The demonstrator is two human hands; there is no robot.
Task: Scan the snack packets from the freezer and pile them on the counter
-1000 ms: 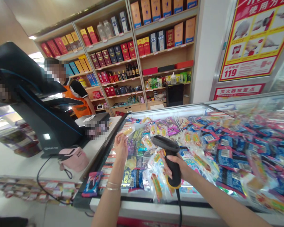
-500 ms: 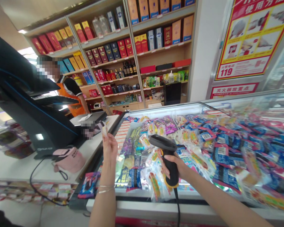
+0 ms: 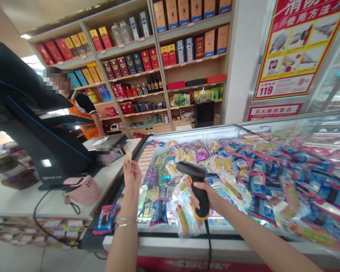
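Observation:
My right hand (image 3: pixel 200 194) is wrapped round the grip of a black barcode scanner (image 3: pixel 193 170), whose head points left. A cable hangs down from the scanner's base. To its left, my left hand (image 3: pixel 132 173) is raised with its fingers pinched on a small clear-wrapped packet (image 3: pixel 128 155); its contents are too small to make out. Under both hands lies a glass-sided display freezer (image 3: pixel 170 245) full of wrapped snacks. Packs with yellow and green print (image 3: pixel 183 219) and blue packs (image 3: pixel 159 211) are just below the scanner.
At left a counter (image 3: pixel 11 202) carries a black checkout terminal (image 3: pixel 59 151) and a pink cup holder (image 3: pixel 82 190). A pink-and-blue packet (image 3: pixel 105 219) rests on the freezer's corner. Behind the counter stands a person in an orange vest (image 3: pixel 89 130), before shelves of boxes (image 3: pixel 136 60).
The view has shifted slightly. The scanner in my right hand has moved a little to the left, and the packet in my left hand sits slightly lower and further right.

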